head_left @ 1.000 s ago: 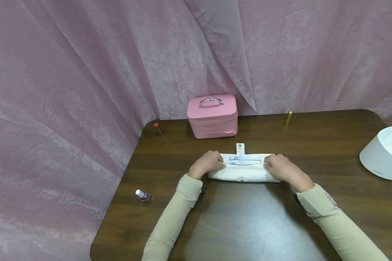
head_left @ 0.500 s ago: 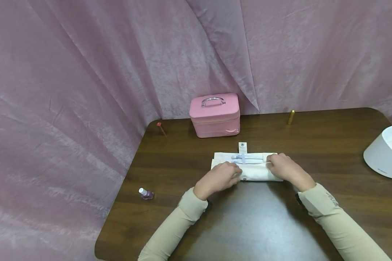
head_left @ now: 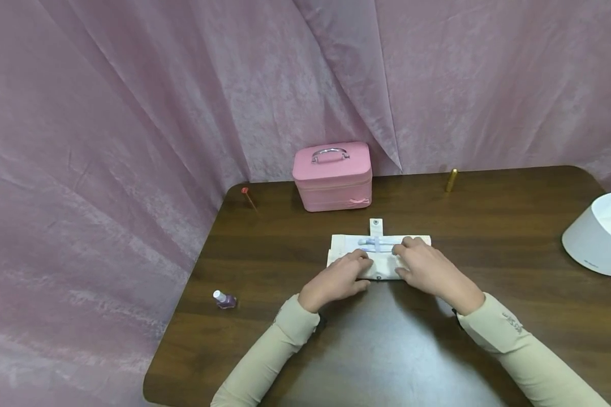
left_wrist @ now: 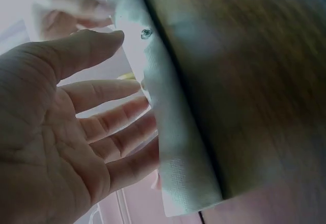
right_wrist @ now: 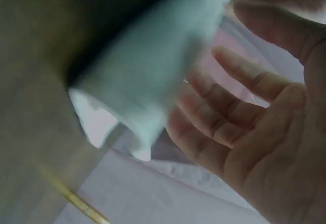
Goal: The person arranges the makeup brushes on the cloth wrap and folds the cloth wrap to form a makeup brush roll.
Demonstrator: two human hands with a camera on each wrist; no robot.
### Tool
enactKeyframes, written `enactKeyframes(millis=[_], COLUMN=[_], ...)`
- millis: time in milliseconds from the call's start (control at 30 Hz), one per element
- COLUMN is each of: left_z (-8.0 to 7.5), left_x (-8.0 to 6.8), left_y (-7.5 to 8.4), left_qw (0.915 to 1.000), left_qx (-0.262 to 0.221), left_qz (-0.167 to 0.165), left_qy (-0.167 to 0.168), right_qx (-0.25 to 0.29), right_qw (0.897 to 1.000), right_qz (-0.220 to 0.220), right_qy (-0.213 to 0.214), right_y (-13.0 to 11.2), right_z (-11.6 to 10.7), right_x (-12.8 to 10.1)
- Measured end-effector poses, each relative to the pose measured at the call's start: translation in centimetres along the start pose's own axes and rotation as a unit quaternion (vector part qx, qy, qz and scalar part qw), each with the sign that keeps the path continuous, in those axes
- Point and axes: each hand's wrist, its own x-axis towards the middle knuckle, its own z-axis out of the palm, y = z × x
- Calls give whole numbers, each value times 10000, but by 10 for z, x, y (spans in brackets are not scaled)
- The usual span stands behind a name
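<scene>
A white fabric roll-up pouch (head_left: 353, 249) lies on the dark wooden table (head_left: 387, 350), its front part folded over and pale lilac tools tucked inside. A snap tab (head_left: 375, 225) sticks out at its far edge. My left hand (head_left: 341, 277) rests on the folded front edge just left of centre. In the left wrist view its fingers (left_wrist: 112, 132) are straight against the cloth (left_wrist: 173, 132) near a snap stud (left_wrist: 146, 32). My right hand (head_left: 422, 265) lies on the pouch right of centre, with relaxed, slightly bent fingers (right_wrist: 224, 107) beside the cloth (right_wrist: 153, 71).
A pink vanity case (head_left: 332, 175) stands behind the pouch by the pink curtain. A gold tube (head_left: 451, 180) stands at the back right, a red-tipped stick (head_left: 248, 198) at the back left. A nail polish bottle (head_left: 224, 299) lies front left. A white round container (head_left: 598, 234) sits at the right edge.
Both hands have slid from the ends of the pouch towards its middle, the left first and then the right. The pouch has stayed in place.
</scene>
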Motion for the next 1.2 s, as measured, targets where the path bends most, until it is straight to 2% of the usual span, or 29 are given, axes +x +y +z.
enactKeyframes(millis=[133, 333, 533, 700, 900, 1200], left_z=[1, -1, 1, 2, 1, -1], left_x=[2, 3, 4, 2, 4, 9], left_y=[-1, -2, -4, -5, -7, -9], left_qw=[9999, 9996, 9995, 9997, 10000, 9984], left_qx=[63, 152, 135, 82, 9, -448], left_qz=[-44, -166, -250, -215, -13, 188], left_qy=[-74, -159, -128, -89, 90, 284], right_qx=[-124, -132, -187, 151, 528, 986], right_qw=[9995, 9994, 9994, 9989, 9960, 9894], right_qz=[-226, -305, -306, -349, -405, -417], right_qy=[-175, 44, -16, -288, -596, -985], right_y=[-1, 2, 2, 5, 8, 15], right_z=[12, 23, 24, 18, 10, -1], right_x=[-4, -6, -4, -3, -3, 0])
